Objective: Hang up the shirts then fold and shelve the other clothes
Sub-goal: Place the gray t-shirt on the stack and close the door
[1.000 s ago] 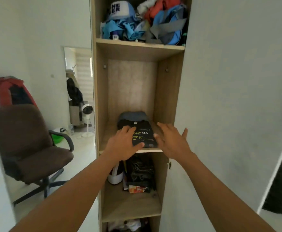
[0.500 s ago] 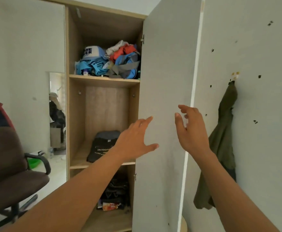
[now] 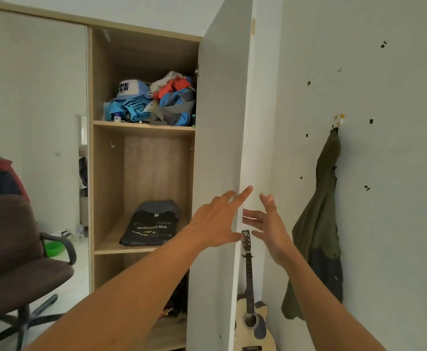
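A folded black shirt (image 3: 151, 230) printed INDONESIA lies on the middle shelf (image 3: 111, 248) of the open wardrobe, on top of a folded grey garment (image 3: 160, 206). My left hand (image 3: 216, 221) is spread in front of the white wardrobe door (image 3: 220, 148), fingertips at the door's free edge. My right hand (image 3: 268, 224) is open just past that edge, fingers apart, holding nothing. Both hands are well away from the folded shirt.
A heap of blue, red and white clothes (image 3: 151, 102) fills the upper shelf. A dark office chair (image 3: 17, 254) stands at the left. A guitar (image 3: 251, 312) leans behind the door, and a green jacket (image 3: 318, 224) hangs on a wall hook.
My hands left the folded shirt on the shelf and moved right to the door's edge. The view pulled back and swung right, revealing the guitar and jacket.
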